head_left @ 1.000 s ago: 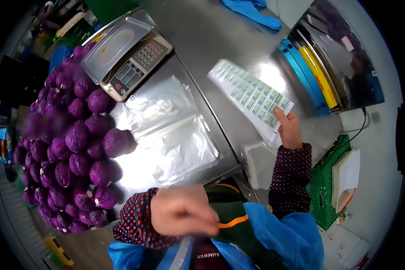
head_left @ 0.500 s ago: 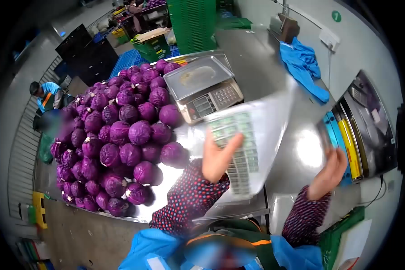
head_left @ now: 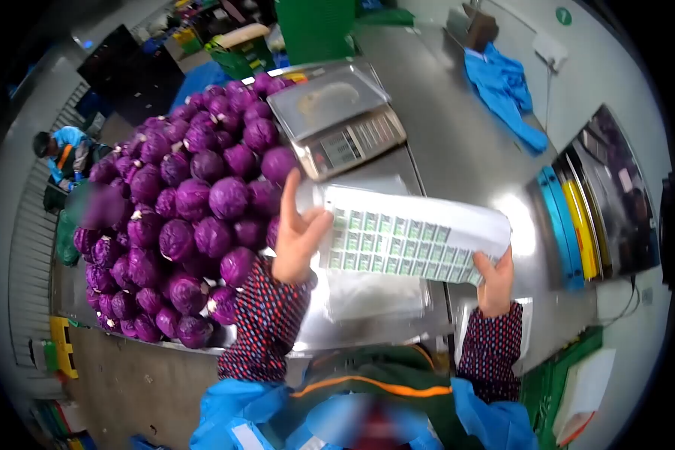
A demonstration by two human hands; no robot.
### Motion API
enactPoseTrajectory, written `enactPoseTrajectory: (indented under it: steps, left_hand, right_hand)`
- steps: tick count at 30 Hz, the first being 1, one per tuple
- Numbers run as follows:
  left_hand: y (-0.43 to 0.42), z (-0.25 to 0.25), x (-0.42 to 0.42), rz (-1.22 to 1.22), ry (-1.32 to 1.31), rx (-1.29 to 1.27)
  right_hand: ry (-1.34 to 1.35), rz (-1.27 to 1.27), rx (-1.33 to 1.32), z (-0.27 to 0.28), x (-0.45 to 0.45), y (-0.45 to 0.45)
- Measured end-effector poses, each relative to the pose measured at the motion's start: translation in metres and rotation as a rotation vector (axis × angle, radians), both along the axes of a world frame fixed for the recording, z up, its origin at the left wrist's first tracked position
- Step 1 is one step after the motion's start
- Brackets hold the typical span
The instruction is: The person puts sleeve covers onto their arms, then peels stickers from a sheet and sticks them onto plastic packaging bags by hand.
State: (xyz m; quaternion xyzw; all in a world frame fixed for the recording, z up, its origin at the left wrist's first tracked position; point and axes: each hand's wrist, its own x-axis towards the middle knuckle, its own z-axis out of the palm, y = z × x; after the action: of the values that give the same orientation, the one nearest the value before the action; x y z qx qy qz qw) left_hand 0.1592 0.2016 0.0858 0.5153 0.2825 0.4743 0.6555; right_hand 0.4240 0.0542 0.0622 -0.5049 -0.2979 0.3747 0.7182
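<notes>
A white sheet of small green-and-white labels (head_left: 390, 244) is held up level over the steel table. My right hand (head_left: 495, 283) pinches its lower right corner, thumb in front. At the left edge is my left hand (head_left: 300, 240), with its thumb against the sheet and its index finger raised apart; its other fingers are mostly hidden. Beneath the sheet lie clear plastic bags or film (head_left: 375, 296). A digital scale (head_left: 352, 142) with a bare metal pan stands just beyond. Left of my left hand, red cabbages (head_left: 191, 199) are heaped.
A blue garment (head_left: 502, 90) lies by the wall. At right stands a machine with a dark glossy cover, blue and yellow parts (head_left: 577, 225). Green crates (head_left: 315, 30) are stacked behind the scale. Another person (head_left: 71, 154) sits at far left.
The label sheet has turned from upright to lengthwise across my front. My right hand has come left and gripped its corner. My left hand has shifted left to the sheet's edge.
</notes>
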Motion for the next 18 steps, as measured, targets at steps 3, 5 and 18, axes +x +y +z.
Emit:
enactPoseTrajectory:
  steps: [3,5,18]
  left_hand:
    - [0.006,-0.003,-0.011,-0.193,0.149,0.176]
    - [0.011,-0.011,-0.021,-0.307,0.233,0.196]
    - [-0.010,-0.013,-0.019,-0.141,0.402,0.158]
  right_hand:
    - [-0.136,-0.044,0.003,0.003,-0.005,-0.009]
    - [-0.210,-0.053,-0.010,0.015,-0.009,-0.016]
    - [-0.491,-0.078,-0.378,0.016,0.041,-0.057]
